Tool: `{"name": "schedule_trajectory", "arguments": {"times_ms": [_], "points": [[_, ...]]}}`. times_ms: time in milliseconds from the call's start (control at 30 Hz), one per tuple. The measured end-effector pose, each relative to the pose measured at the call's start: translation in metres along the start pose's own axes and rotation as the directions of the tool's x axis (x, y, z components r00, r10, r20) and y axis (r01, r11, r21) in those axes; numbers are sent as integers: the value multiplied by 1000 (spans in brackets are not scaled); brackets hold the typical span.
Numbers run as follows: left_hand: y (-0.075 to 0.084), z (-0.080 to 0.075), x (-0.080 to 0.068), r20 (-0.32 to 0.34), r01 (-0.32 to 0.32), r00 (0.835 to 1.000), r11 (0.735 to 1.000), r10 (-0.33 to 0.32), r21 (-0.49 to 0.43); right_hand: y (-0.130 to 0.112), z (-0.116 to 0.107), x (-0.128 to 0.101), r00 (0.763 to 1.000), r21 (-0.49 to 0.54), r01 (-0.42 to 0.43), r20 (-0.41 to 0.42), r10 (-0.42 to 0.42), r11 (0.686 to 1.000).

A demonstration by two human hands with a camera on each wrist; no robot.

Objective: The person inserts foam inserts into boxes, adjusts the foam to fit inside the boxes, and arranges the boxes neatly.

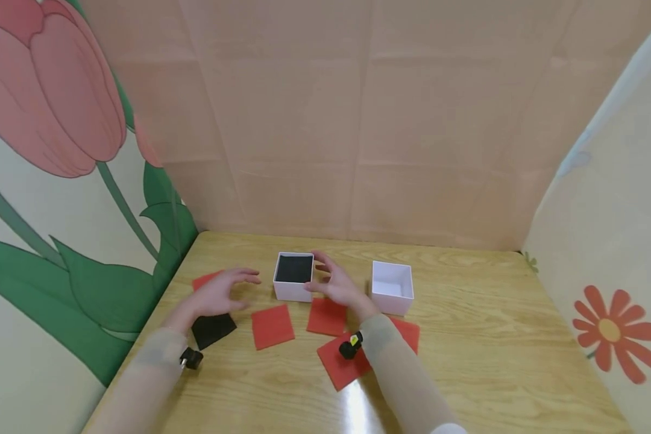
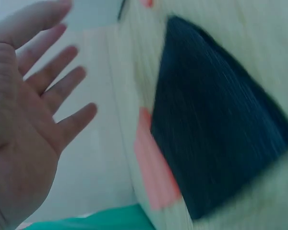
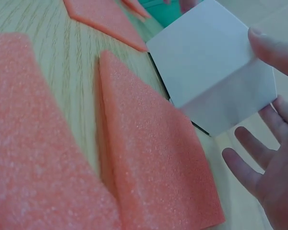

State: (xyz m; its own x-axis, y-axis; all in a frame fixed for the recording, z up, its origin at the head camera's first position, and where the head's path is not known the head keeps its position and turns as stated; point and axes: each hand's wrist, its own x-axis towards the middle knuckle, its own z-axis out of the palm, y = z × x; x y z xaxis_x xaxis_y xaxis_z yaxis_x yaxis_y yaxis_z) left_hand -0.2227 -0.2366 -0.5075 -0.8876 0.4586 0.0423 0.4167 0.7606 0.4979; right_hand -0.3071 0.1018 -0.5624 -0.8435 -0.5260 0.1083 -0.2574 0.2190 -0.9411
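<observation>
Right hand (image 1: pixel 340 288), fingers spread, thumb touching the black-lined white box (image 1: pixel 293 276) at table centre, gripping nothing. Left hand (image 1: pixel 217 294) open above a black foam square (image 1: pixel 213 330). Judged: reaching stage; next, closing on the box

Left hand (image 1: pixel 217 294) open, fingers spread, palm down. Right hand (image 1: pixel 337 286) open, fingers loosely extended. Forearms angled inward.

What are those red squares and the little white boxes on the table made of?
The red squares look like thin foam sheet: the right wrist view shows a grainy, matte, slightly spongy surface. The white boxes, one lined in black and one all white, seem to be smooth card or paperboard with crisp folded edges, though thin plastic is possible. The table shows glossy wood grain, perhaps laminate.
</observation>
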Motion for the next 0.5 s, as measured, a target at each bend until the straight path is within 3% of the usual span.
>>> {"name": "schedule_trajectory", "arguments": {"times_ms": [167,500], "points": [[-12,-9,-33,89,-32,996,997,26,69,-1,1,0,1000,-4,-1,8,1,1000],[-22,-20,-70,107,-41,994,995,31,92,0,0,0,1000,-27,-13,4,13,1000]]}}
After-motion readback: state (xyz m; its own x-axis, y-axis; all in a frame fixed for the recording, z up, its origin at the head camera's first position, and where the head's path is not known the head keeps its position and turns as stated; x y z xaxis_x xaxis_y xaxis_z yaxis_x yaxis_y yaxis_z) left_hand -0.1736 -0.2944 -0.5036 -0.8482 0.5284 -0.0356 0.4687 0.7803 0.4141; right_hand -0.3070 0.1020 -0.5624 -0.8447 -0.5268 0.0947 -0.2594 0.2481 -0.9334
